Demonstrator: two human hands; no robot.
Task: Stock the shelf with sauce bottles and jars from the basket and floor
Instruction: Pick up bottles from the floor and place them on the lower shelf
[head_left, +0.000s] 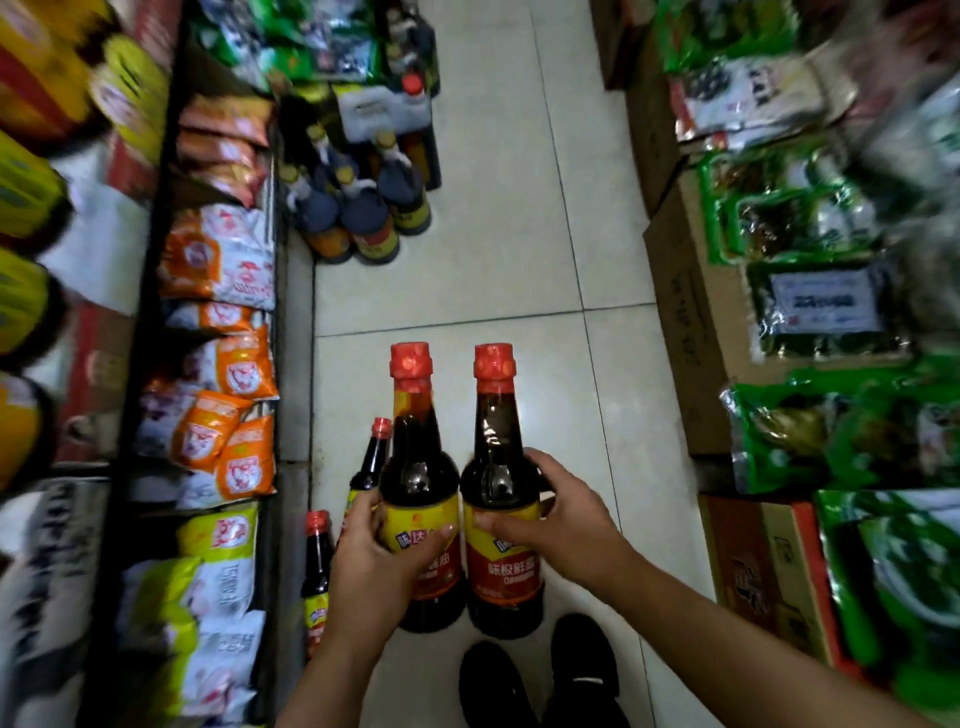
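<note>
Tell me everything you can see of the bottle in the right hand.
The right-hand sauce bottle is held upright above the tiled floor. It has a red cap, a slim neck, dark liquid inside and a yellow-and-red label. The right hand grips its body; its left side seems to touch the left-hand sauce bottle.

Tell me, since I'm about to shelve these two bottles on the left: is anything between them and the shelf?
The two smaller bottles on the floor stand between the held bottles and the left shelf, already filled with packets.
</note>
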